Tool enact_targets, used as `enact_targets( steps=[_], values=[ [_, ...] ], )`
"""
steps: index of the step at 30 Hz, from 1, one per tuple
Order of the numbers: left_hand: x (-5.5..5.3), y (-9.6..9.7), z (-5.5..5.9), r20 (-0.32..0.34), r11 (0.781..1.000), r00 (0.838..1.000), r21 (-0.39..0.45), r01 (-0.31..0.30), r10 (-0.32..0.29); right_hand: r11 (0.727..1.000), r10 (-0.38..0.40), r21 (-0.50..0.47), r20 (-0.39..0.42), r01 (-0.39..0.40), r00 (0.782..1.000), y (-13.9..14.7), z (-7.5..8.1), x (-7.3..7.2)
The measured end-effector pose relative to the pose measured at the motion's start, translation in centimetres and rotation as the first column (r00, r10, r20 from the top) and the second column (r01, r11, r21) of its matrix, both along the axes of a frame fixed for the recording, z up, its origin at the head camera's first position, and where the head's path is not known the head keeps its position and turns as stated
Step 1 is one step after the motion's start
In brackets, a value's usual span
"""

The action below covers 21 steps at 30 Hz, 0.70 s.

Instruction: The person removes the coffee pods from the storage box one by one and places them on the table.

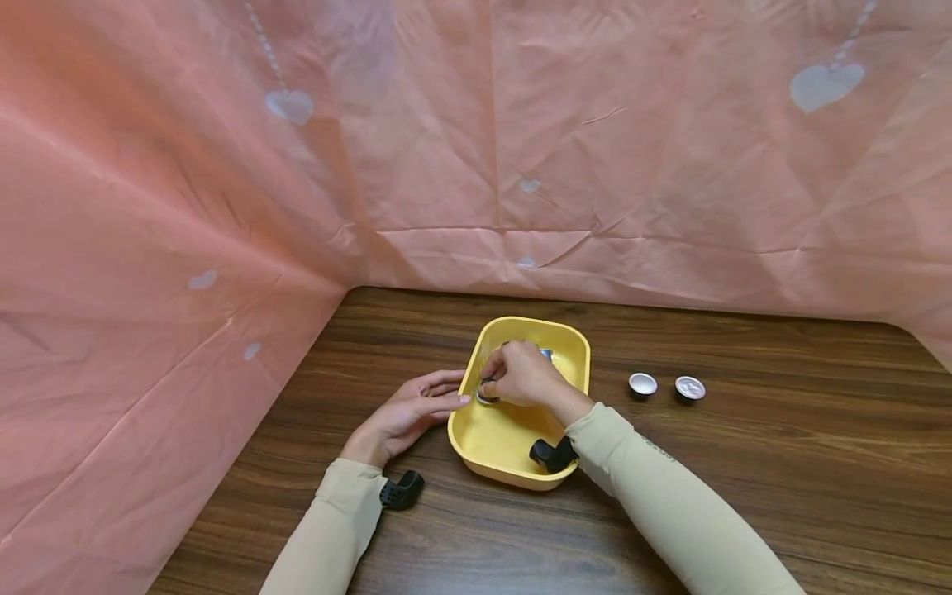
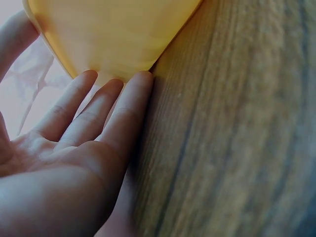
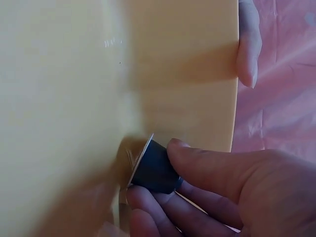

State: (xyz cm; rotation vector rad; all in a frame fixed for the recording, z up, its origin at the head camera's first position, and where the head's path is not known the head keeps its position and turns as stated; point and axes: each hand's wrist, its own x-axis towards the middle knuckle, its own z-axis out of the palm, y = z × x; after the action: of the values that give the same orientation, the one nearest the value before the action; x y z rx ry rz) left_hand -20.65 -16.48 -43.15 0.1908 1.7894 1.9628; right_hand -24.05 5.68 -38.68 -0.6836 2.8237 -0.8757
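A yellow rectangular tub (image 1: 513, 475) with rounded corners stands on the table. My right hand (image 1: 524, 376) reaches inside it and pinches a dark coffee capsule (image 3: 155, 170) between thumb and fingers, near the tub's left wall. The capsule is tilted, its pale foil lid facing away from the palm. A clear, thin-edged thing beside the lid is too blurred to name. My left hand (image 1: 416, 405) touches the tub's left side; its straight fingers (image 2: 131, 106) lie against the outer wall, with the thumb at the rim. Behind the right hand, a blue item (image 1: 546, 354) shows partly inside the tub.
Two more capsules, a plain-lidded one (image 1: 643, 385) and a crinkled-lidded one (image 1: 690, 389), stand lid up to the right of the tub. The dark wooden table (image 1: 803, 430) meets a pink cloth (image 1: 640, 165) with heart prints at the back and left.
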Motion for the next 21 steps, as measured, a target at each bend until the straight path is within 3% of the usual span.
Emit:
enact_targets(
  steps=[6,21],
  values=[
    [0.01,0.0,-0.04,-0.003,1.0,1.0,0.004,-0.006,0.006,1.0,0.006,0.01,0.034,-0.006,0.999,0.01,0.08,0.01],
    [0.04,-0.09,-0.16,-0.017,1.0,1.0,-0.013,0.01,-0.01,0.997,-0.078,0.013,-0.024,0.078,0.997,0.35,0.03,0.25]
  ],
)
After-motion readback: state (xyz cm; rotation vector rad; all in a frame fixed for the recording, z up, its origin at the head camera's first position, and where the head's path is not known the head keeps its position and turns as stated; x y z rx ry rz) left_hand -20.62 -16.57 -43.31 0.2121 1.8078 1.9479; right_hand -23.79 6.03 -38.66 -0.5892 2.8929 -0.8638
